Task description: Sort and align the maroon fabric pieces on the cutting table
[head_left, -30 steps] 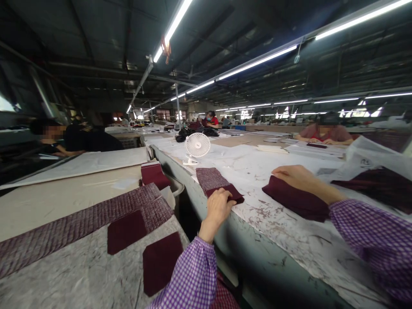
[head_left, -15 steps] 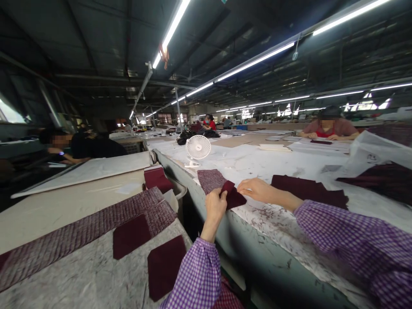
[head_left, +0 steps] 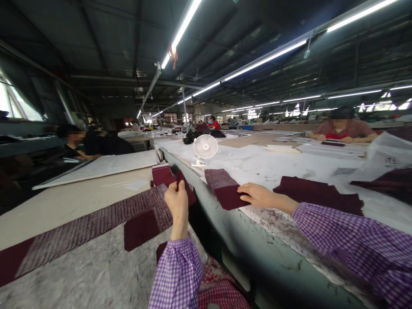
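Note:
My left hand [head_left: 177, 201] is raised over the gap between two tables, pinching a dark maroon fabric piece [head_left: 189, 192]. My right hand [head_left: 261, 196] lies flat, fingers stretched, on another maroon piece [head_left: 229, 197] near the right table's edge. That piece overlaps a speckled maroon knit panel [head_left: 219, 177]. A stack of maroon pieces [head_left: 317, 195] sits just right of my right hand. On the left table a long speckled knit strip [head_left: 86, 227] carries a maroon square [head_left: 140, 228].
A small white fan [head_left: 205, 147] stands on the right table beyond the knit panel. Maroon pieces [head_left: 162, 174] are stacked at the left table's far corner. Other people sit at the far left [head_left: 77, 143] and far right [head_left: 343, 128]. A white plastic bag [head_left: 383, 159] lies at right.
My left hand has carried a maroon piece from the right table leftward over the gap. My right hand moved from the stack to press on the piece left at the table's edge.

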`<state>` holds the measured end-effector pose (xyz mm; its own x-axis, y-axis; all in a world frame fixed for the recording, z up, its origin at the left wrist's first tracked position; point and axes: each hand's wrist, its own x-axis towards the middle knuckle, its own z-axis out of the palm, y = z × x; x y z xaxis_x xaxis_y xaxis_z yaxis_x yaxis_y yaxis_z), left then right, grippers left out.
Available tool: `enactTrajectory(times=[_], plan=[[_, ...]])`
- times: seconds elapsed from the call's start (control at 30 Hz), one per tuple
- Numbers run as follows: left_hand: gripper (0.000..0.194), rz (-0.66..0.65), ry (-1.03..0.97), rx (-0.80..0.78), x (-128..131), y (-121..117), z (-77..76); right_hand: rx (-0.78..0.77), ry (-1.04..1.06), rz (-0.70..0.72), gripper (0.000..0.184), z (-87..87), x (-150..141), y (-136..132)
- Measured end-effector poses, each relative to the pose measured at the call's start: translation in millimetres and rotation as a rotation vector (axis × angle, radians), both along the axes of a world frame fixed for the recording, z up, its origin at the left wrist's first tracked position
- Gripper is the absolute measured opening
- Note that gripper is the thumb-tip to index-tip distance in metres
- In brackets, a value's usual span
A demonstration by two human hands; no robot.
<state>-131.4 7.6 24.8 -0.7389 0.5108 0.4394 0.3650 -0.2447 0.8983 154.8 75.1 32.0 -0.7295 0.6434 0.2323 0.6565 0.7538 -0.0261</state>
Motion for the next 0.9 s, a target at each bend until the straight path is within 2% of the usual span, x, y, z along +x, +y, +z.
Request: enactTrajectory(times=[0.07, 0.1, 0.13, 0.2, 0.27, 0.3, 0.37, 0.43, 0.5, 0.57, 0.6, 0.67, 0.73, 0.83, 0.9], plan=[[0.019, 0.016, 0.204, -0.136, 17.2, -5.7, 4.7, -0.066, 0.095, -0.014, 0.035, 6.3, -2.3, -7.8], [0.020, 0.007, 0.276, -0.182, 29.3, -7.8, 6.5, -0.164, 0.165, -0.028, 0.036, 10.4, -4.0, -13.7], [0.021, -0.009, 0.325, -0.213, 42.7, -9.8, 7.8, -0.311, 0.247, -0.058, 0.039, 15.1, -5.6, -20.4], [0.024, -0.091, 0.410, -0.212, 72.1, -13.5, 8.2, -0.696, 0.412, -0.153, 0.058, 24.8, -7.2, -33.8], [0.026, -0.262, 0.534, -0.175, 101.4, -18.3, 6.1, -1.013, 0.580, -0.271, 0.077, 33.4, -3.9, -44.0], [0.027, -0.365, 0.599, -0.164, 114.7, -21.3, 4.6, -1.094, 0.654, -0.318, 0.081, 36.6, 0.1, -46.9], [0.028, -0.549, 0.688, -0.166, 135.9, -28.4, 2.2, -1.117, 0.739, -0.371, 0.076, 39.7, 12.2, -48.9], [0.027, -0.718, 0.742, -0.168, 147.0, -35.4, 1.6, -1.061, 0.738, -0.385, 0.074, 38.0, 27.6, -47.5], [0.023, -0.916, 0.755, -0.159, 147.4, -39.6, 3.3, -1.024, 0.695, -0.353, 0.076, 33.1, 43.3, -45.4], [0.028, -1.033, 0.696, -0.158, 141.1, -38.5, 6.4, -1.011, 0.652, -0.304, 0.074, 27.4, 56.8, -44.3], [0.032, -1.021, 0.657, -0.160, 137.6, -35.7, 8.1, -1.008, 0.635, -0.286, 0.075, 25.0, 62.4, -44.3], [0.033, -0.873, 0.631, -0.168, 134.2, -26.9, 10.6, -0.999, 0.615, -0.269, 0.082, 21.6, 70.6, -45.0], [0.029, -0.740, 0.704, -0.230, 138.9, -16.5, 11.2, -0.995, 0.605, -0.269, 0.088, 20.0, 75.7, -46.3], [0.029, -0.726, 0.806, -0.419, 158.7, -4.4, 7.9, -0.926, 0.569, -0.277, 0.086, 20.2, 81.0, -48.3], [0.024, -0.742, 0.829, -0.467, 173.8, -0.1, 3.8, -0.841, 0.492, -0.319, 0.084, 22.3, 85.5, -49.2]])
